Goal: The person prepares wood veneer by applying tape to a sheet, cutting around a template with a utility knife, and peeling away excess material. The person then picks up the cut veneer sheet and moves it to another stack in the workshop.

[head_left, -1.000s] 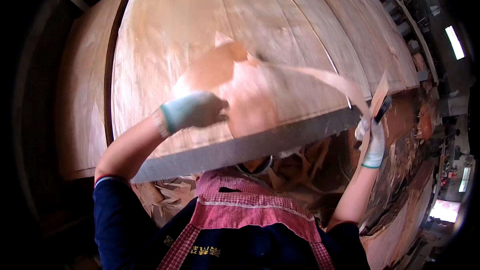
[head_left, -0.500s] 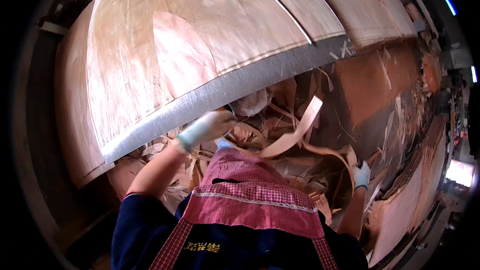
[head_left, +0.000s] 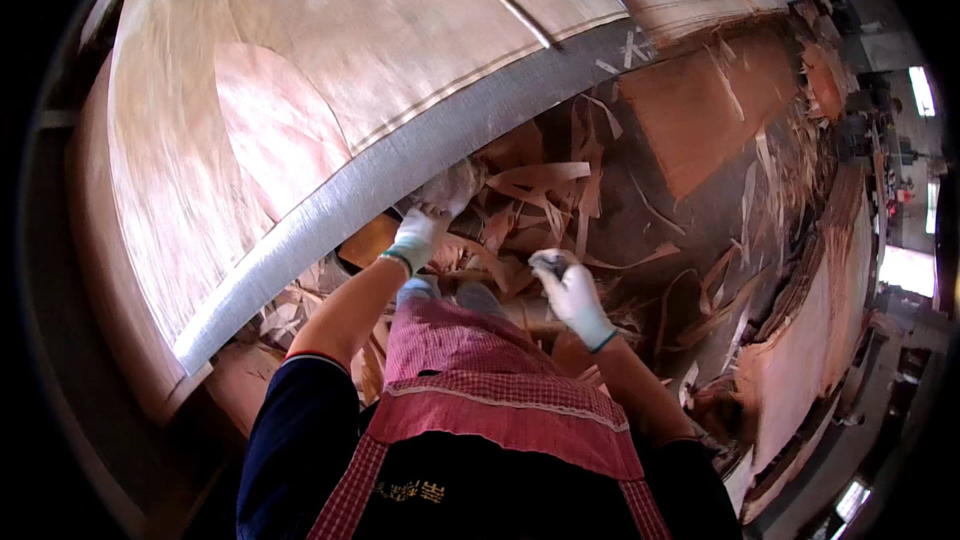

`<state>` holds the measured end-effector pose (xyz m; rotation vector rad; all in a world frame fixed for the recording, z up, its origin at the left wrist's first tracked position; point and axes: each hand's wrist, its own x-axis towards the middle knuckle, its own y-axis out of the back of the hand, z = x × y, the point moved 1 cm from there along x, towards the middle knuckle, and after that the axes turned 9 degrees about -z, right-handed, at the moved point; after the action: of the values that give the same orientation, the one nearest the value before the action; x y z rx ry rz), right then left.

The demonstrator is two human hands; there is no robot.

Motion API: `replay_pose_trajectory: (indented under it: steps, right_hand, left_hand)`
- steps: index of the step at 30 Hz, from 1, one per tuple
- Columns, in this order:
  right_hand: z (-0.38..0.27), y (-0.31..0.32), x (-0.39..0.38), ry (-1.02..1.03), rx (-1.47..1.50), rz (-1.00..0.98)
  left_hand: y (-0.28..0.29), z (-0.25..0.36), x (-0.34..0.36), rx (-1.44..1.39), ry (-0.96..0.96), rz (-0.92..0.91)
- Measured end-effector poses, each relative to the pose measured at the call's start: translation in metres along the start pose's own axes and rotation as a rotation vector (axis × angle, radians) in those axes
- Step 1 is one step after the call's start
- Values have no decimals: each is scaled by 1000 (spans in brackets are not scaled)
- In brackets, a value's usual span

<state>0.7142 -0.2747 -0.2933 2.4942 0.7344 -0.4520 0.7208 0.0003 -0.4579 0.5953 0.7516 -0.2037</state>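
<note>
1. Inward swings the right hand (head_left: 574, 298), now at 4 o'clock from centre; the long veneer strip has left it, seemingly discarded, and its fingers curl round a small dark object (head_left: 553, 264).
2. Left hand (head_left: 420, 238) sits at 9 o'clock, fingers appearing to touch a translucent plastic bag (head_left: 458, 186); whether they grip, I cannot tell.
3. Pinkish veneer patch (head_left: 268, 112) lies at 10 o'clock on the pale veneer sheet (head_left: 400, 45), clear of both hands; veneer offcuts (head_left: 548, 176) litter 1 o'clock.
</note>
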Motion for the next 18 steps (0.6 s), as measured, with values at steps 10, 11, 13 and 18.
replay_pose_trajectory:
  steps: [10, 11, 13, 18]
  right_hand:
    - [-3, -33, 4, 90, -140, -214]
    - [-5, -27, 1, 34, -129, -209]
    - [-11, -19, -6, -108, -90, -158]
    - [-55, -21, 1, 186, -69, -75]
  left_hand:
    - [23, -8, 13, 568, -267, -65]
    - [28, 6, -1, 620, -293, -117]
    - [42, 45, -44, 688, -401, -333]
    - [-15, 60, -79, 62, -899, -375]
